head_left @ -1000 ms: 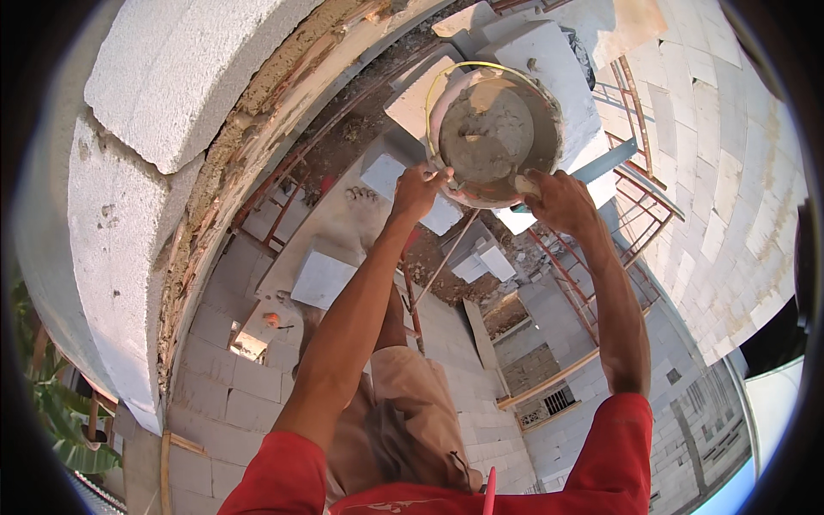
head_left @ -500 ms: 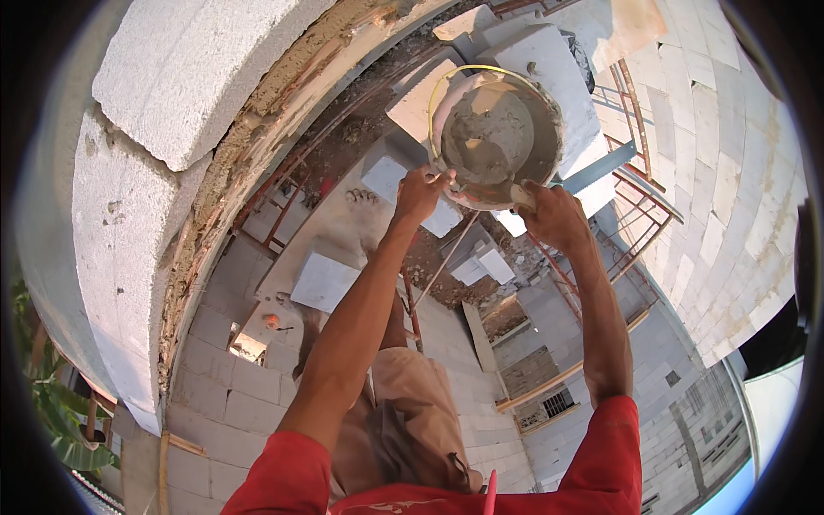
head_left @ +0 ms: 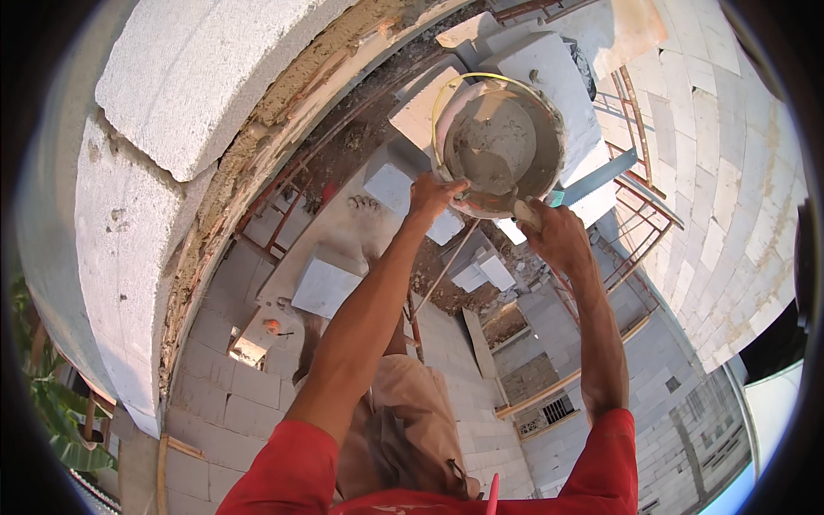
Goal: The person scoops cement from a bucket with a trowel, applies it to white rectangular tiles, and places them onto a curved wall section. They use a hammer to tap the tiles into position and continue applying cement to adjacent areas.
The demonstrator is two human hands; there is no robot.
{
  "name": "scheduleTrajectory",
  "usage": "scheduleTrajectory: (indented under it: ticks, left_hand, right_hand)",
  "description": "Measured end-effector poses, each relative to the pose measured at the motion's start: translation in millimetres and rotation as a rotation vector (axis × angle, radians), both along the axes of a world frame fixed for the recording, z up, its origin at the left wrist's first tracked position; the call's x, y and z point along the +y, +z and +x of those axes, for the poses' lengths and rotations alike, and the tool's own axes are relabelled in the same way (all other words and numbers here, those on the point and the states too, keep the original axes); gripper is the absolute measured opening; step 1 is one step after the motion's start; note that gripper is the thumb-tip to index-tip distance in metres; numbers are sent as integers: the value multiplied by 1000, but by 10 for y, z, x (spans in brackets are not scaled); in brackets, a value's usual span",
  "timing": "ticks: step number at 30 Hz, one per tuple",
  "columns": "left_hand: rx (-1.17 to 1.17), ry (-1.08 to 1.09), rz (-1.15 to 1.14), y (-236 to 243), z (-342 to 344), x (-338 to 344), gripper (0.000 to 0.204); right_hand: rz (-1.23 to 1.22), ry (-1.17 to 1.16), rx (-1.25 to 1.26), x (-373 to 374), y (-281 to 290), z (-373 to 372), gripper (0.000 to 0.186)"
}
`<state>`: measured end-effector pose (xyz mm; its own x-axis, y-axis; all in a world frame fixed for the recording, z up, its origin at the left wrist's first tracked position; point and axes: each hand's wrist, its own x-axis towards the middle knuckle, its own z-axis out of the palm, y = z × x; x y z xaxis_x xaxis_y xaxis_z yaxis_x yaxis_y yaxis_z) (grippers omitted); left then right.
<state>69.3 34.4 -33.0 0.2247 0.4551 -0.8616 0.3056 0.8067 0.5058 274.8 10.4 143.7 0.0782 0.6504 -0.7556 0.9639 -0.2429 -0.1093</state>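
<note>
Two walls of pale, rough building blocks take up the most room: a broad curving one, coursed in light grey, along the right side (head_left: 699, 180), and a nearer white one at the left (head_left: 163, 94), bedded on a ragged brown seam of mortar (head_left: 236, 163). Next in size is the dusty grey flat platform (head_left: 339, 227) below the person, then the loose brown cloth legwear (head_left: 408, 412) between two bare arms in red sleeves. A rust-red metal scaffold frame (head_left: 637, 227) stands at the right, in front of the curving wall. Several white rectangular blocks lie about, one on the platform (head_left: 326, 281) and a bulky one (head_left: 558, 73) just behind the round, mortar-smeared bucket with a thin yellow handle (head_left: 549, 159). That bucket sits at the upper middle, beyond the outstretched arms, its mouth toward the viewer (what carries its base is hidden), with wet grey mortar (head_left: 493, 129) inside. Just right of it juts a long blue-grey steel saw blade (head_left: 601, 176). The left hand (head_left: 433, 196) has its grip closed on the bucket's near rim, the thumb lying over the edge. The right hand (head_left: 556, 233) has its grip wrapped round a stubby, pale, mortar-coated handle (head_left: 524, 211) at the rim's near right. Smallest is a bright orange object (head_left: 273, 326) on the platform, its kind unclear
</note>
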Motion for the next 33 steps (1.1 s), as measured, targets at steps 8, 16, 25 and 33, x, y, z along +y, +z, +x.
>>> scheduleTrajectory:
  ticks: [8,16,25,33]
  left_hand:
    - [-95,375,115,140,152,-77,24]
    - [-66,309,188,303,130,-255,22]
    - [138,368,76,897,-904,-863,29]
    - [203,553,-33,1906,-2441,-1668,24]
  right_hand:
    - [120,-239,-128,-130,184,129,44]
    - [109,-180,18,-334,80,-72,47]
    - [100,-242,279,-660,401,-192,45]
    - [34,57,421,-748,647,-983,45]
